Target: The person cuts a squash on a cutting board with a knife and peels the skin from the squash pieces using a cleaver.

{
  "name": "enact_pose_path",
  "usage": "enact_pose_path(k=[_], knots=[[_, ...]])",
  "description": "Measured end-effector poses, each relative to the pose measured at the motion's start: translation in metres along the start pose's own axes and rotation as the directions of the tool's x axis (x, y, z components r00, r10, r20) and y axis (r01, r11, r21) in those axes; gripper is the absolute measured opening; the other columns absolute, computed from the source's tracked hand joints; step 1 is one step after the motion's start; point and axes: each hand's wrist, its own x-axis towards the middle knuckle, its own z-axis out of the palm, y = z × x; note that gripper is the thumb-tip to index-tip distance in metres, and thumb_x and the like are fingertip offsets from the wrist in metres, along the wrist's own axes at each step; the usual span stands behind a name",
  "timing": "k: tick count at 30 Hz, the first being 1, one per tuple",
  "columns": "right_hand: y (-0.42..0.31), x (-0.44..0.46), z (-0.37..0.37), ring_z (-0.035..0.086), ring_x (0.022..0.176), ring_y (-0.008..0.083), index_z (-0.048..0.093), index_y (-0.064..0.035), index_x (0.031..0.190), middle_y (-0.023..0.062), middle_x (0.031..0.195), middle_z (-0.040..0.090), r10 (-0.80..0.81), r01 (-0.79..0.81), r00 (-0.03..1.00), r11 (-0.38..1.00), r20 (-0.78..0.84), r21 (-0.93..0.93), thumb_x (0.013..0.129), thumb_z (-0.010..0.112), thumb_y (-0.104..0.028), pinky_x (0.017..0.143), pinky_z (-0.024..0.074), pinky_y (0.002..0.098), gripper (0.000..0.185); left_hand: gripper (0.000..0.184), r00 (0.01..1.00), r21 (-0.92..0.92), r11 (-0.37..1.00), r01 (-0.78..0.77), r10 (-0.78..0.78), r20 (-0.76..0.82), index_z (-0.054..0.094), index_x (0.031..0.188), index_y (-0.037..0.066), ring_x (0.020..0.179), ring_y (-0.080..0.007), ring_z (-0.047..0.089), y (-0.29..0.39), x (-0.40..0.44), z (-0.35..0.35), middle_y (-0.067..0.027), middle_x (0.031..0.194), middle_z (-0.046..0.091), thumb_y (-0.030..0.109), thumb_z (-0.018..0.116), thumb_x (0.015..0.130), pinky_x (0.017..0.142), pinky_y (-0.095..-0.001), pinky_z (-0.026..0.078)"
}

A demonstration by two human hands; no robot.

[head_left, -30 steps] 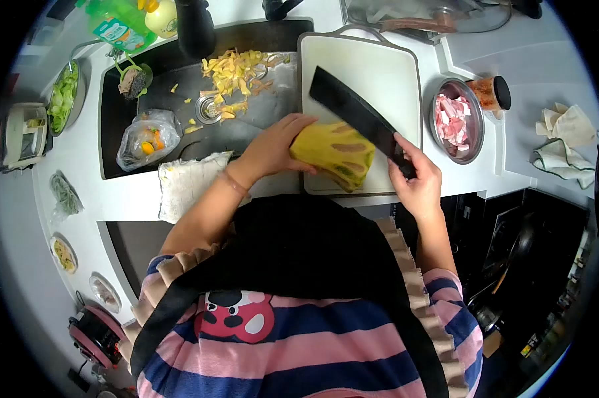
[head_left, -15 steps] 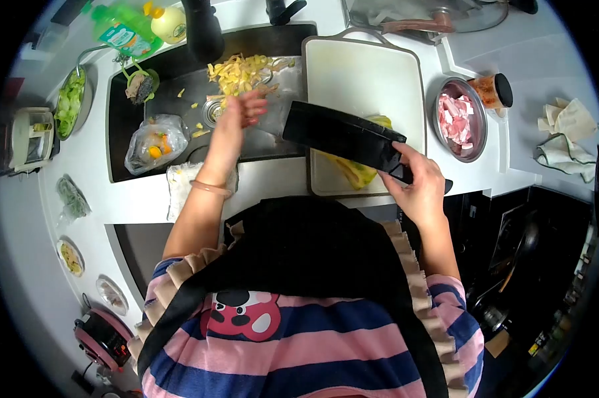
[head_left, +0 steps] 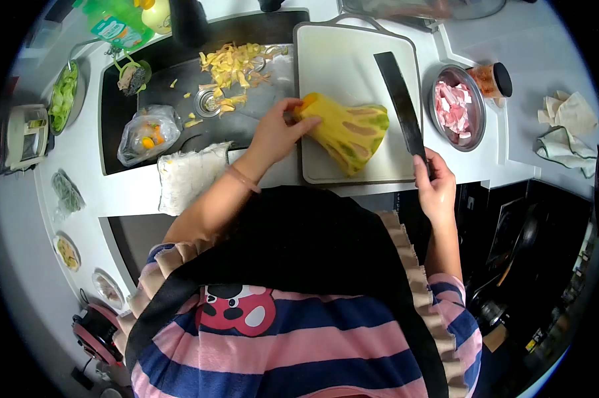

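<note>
To the right of the white rectangular cutting board with a grey rim [head_left: 352, 60], an oval steel bowl [head_left: 476, 123] holds pink-and-white pieces of raw meat [head_left: 452, 107], and farther right of the board is a black-lidded jar with orange-red contents [head_left: 486, 81]. To the board's left, a dark rectangular sink [head_left: 159, 89] contains yellow peelings [head_left: 236, 65] and a clear plastic bag [head_left: 130, 142] with orange bits inside; well to the board's left, a pale bowl [head_left: 80, 103] carries light-green chopped leaves [head_left: 64, 96]. The board lies on a white table [head_left: 130, 192], with a folded white cloth [head_left: 193, 179] to its left. Over the board's near half is a yellow-and-green flared chunk of produce [head_left: 352, 132], the left hand's [head_left: 283, 129] fingers closed round its narrow end. By the board's near right corner, the right hand's [head_left: 439, 186] fingers grip a broad black knife [head_left: 402, 96], its blade over the board's right side, apart from the chunk. The board's near edge runs close to the table's front edge; a narrow strip of table separates its right edge from the steel bowl.
</note>
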Motion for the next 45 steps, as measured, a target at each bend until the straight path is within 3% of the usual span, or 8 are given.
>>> enact_pose_path(k=[5,8,11,17,19,26,29,45], knots=[[0.019,-0.014,-0.007,0.046,0.055,0.0054,0.056,0.0004,0.115,-0.003,0.068,0.054,-0.191,0.19,0.981,0.981,0.027,0.034,0.087,0.06,-0.008,0.053,0.0396,0.0196,0.029,0.051,0.998,0.149,0.989,0.022,-0.03,0.052,0.054,0.113,-0.003,0.079,-0.0153,0.061,0.001,0.032,0.011,-0.0128,0.099,0.062,0.031,0.072,0.08,0.07,-0.0264,0.05],[0.016,-0.022,-0.003,0.063,0.063,0.0219,0.057,-0.0007,0.109,0.0156,0.074,0.062,-0.14,0.141,0.988,0.99,0.062,-0.013,0.086,0.06,-0.008,0.06,0.0486,0.029,0.024,0.047,0.99,0.061,0.993,-0.101,0.094,0.102,0.055,0.112,-0.002,0.076,-0.0143,0.059,-0.005,0.042,0.019,-0.0119,0.097,0.062,0.029,0.071,0.081,0.069,-0.0269,0.05],[0.016,-0.019,0.001,0.065,0.064,0.0323,0.057,-0.0036,0.103,0.0174,0.072,0.064,-0.313,0.298,0.95,0.915,-0.014,-0.271,0.085,0.061,-0.009,0.054,0.0503,0.0361,0.02,0.045,0.983,0.172,0.975,-0.144,0.121,0.14,0.056,0.112,-0.002,0.077,-0.0141,0.059,-0.001,0.044,0.023,-0.0109,0.094,0.062,0.028,0.07,0.081,0.069,-0.0262,0.049],[0.02,-0.024,0.012,0.065,0.057,0.029,0.056,-0.0033,0.094,0.0136,0.066,0.063,-0.393,0.363,0.918,0.889,-0.056,-0.279,0.082,0.065,-0.01,0.049,0.0505,0.0346,0.016,0.046,0.994,0.084,0.995,-0.055,0.046,0.099,0.057,0.111,-0.002,0.078,-0.0156,0.056,-0.007,0.043,0.025,-0.0112,0.099,0.056,0.029,0.072,0.08,0.069,-0.0259,0.049],[0.021,-0.026,0.014,0.065,0.057,0.0286,0.055,-0.0035,0.092,0.0136,0.066,0.063,-0.377,0.348,0.924,0.898,-0.063,-0.271,0.081,0.065,-0.01,0.049,0.0503,0.0343,0.017,0.044,0.992,0.289,0.949,-0.129,0.126,0.03,0.058,0.107,-0.001,0.079,-0.0169,0.055,-0.004,0.041,0.025,-0.0115,0.099,0.052,0.029,0.074,0.078,0.07,-0.0262,0.048],[0.016,-0.03,0.017,0.064,0.056,0.0284,0.053,-0.0032,0.089,0.013,0.064,0.062,-0.315,0.293,0.947,0.928,-0.068,-0.23,0.08,0.067,-0.009,0.049,0.0504,0.0346,0.017,0.035,0.987,0.278,0.95,-0.144,0.16,-0.034,0.058,0.099,-0.001,0.073,-0.0094,0.053,-0.005,0.037,0.027,-0.0041,0.085,0.057,0.021,0.076,0.077,0.063,-0.0226,0.046],[0.023,-0.03,0.021,0.064,0.057,0.028,0.053,-0.0034,0.089,0.0131,0.067,0.063,-0.324,0.309,0.945,0.926,-0.04,-0.216,0.081,0.066,-0.009,0.049,0.0502,0.0345,0.016,0.04,0.994,0.219,0.971,-0.093,0.105,-0.042,0.059,0.093,0.0,0.079,-0.0165,0.054,-0.005,0.036,0.028,-0.0096,0.094,0.052,0.028,0.078,0.073,0.074,-0.0273,0.048],[0.001,-0.002,0.021,0.063,0.057,0.0325,0.053,-0.0039,0.076,0.0118,0.061,0.062,-0.206,0.259,0.965,0.832,0.162,-0.49,0.08,0.068,-0.023,0.051,0.0503,0.0384,0.026,0.042,0.978,0.233,0.955,-0.186,0.202,-0.045,0.058,0.089,0.0,0.078,-0.018,0.054,-0.003,0.032,0.027,-0.0081,0.089,0.053,0.027,0.082,0.067,0.073,-0.0295,0.048]])
